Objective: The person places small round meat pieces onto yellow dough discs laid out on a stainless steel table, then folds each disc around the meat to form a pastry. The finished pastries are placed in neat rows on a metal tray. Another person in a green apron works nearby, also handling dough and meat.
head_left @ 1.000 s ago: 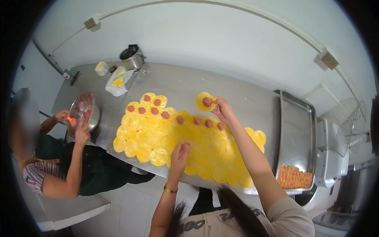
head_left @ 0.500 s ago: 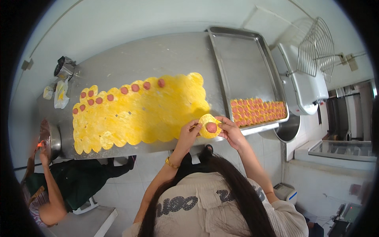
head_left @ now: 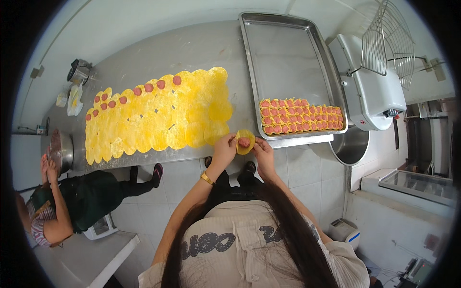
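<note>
A round yellow dumpling wrapper (head_left: pixel 244 150) with a ball of pink meat filling (head_left: pixel 244 142) is held up just off the table's front edge. My left hand (head_left: pixel 224 152) pinches one side of it, and my right hand (head_left: pixel 263 154) pinches the other. The wrapper's sides curve up partly around the meat. Left of my hands lies a broad sheet of overlapping yellow wrappers (head_left: pixel 158 122); several along its far edge bear meat balls (head_left: pixel 149 88). To the right, a metal tray (head_left: pixel 248 62) holds close rows of filled dumplings (head_left: pixel 300 117) at its near end.
A steel table (head_left: pixel 192 50) carries the wrappers and tray. Beyond the tray stands a white mixer (head_left: pixel 372 93) with a wire guard (head_left: pixel 388 43) and a steel bowl (head_left: pixel 353 146) below. At far left, a co-worker's hands (head_left: pixel 49 169) are beside a steel bowl (head_left: pixel 67 152) of meat.
The wrapper has gone from fairly flat to cupped around the meat. Both hands still pinch its sides. The whole view has shifted, with table and tray appearing higher and further left.
</note>
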A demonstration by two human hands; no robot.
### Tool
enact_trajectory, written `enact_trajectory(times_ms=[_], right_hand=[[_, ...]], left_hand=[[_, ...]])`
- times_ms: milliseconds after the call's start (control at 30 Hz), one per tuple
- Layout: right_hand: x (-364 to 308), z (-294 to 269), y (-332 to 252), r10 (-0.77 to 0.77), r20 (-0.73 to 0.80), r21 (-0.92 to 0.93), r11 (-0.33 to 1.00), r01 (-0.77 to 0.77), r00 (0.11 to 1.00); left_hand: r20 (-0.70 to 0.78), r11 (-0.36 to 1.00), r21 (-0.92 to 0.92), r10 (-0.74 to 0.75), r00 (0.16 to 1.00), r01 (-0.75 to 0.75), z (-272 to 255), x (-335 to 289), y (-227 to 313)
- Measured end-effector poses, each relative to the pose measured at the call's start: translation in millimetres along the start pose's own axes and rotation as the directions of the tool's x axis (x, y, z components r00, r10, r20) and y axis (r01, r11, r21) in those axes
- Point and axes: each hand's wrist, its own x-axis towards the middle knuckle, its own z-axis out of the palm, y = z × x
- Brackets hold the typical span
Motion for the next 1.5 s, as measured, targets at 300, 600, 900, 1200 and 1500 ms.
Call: enact_trajectory(times_ms=[300,600,900,1200,1500], right_hand=[[-11,10,-15,-0.454,0.243,-0.673,0.557,0.486,0.857],[-4,21,-37,-0.509,0.340,-0.633,0.499,0.593,0.791],[9,43,-63,-0.137,0.225,-0.314,0.927,0.205,0.965],[-1,51,-71,-0.206,0.298,-0.316,0.900,0.300,0.932],[11,36,-77,-0.244,0.475,-0.424,0.778,0.463,0.846]], left_hand=[[0.138,0.914,-0.356,-0.156,0.978,0.196,-2,-10,-5],[0.105,0.777,-0.594,-0.180,0.978,0.207,-12,-8,19],[0.203,0.422,-0.858,-0.245,0.948,0.293,-32,-9,36],[0.066,0.437,-0.890,-0.161,0.985,0.131,-45,-10,58],[-0.005,0.894,-0.447,0.028,1.000,-0.028,-52,0,44]])
